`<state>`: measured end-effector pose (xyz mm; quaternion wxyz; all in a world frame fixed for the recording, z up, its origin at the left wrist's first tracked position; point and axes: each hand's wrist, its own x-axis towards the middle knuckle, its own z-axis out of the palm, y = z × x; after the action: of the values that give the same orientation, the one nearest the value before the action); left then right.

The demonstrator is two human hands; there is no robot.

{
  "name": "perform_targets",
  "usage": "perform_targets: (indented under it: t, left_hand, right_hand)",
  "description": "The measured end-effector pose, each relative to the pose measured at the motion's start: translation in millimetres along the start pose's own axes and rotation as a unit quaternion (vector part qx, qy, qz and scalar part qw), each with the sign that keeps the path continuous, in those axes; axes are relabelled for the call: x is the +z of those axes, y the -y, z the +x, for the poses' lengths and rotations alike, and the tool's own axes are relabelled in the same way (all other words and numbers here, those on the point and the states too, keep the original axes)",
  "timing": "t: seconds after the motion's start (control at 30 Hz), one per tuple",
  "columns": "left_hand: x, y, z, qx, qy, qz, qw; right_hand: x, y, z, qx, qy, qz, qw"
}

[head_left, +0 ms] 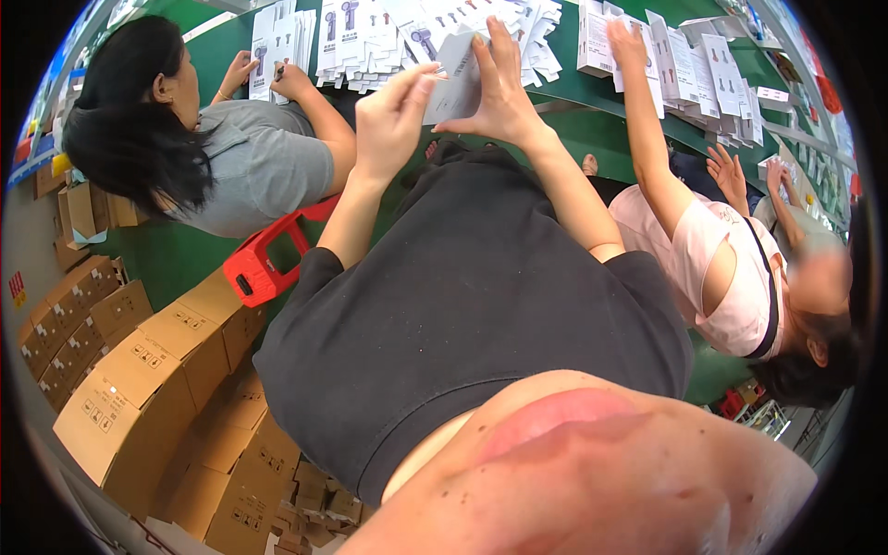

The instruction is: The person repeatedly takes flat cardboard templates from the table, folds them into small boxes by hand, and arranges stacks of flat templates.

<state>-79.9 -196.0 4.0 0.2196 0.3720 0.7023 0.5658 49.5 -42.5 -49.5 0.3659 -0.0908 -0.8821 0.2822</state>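
Observation:
A white, flat-looking carton (455, 88) is in front of me at the table's near edge, its plain side facing up. My right hand (504, 88) spans it, thumb along the lower edge and fingers stretched over the far right side. At the carton's left edge my left hand (393, 120) is closed, thumb and forefinger pinched together. A thin pale bit shows at those fingertips; whether it is the carton's flap or a separate thing I cannot tell. Just beyond lies a spread pile of printed white cartons (375, 42).
On the left, a person in grey (250, 166) handles a printed carton (270, 55). To the right, a person in pink (684, 231) reaches toward standing cartons (680, 69). A red stool (268, 259) and stacked brown boxes (139, 370) stand at left on the green floor.

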Motion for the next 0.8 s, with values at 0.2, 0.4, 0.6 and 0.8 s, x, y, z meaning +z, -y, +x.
perform_targets:
  t: [0.2,0.4,0.6,0.8]
  left_hand:
    - [-22,17,8,-0.135,0.15,-0.185,0.962]
    - [-34,33,33,-0.092,0.081,-0.057,0.991]
    - [-11,11,32,0.142,0.162,-0.476,0.853]
    - [-6,7,37,0.19,0.111,-0.299,0.928]
  right_hand:
    - [-1,20,8,-0.021,0.077,-0.042,0.996]
    - [3,18,-7,0.196,0.076,0.236,0.949]
    - [-14,37,2,0.196,-0.021,0.264,0.944]
    - [-18,73,21,0.243,-0.175,0.415,0.859]
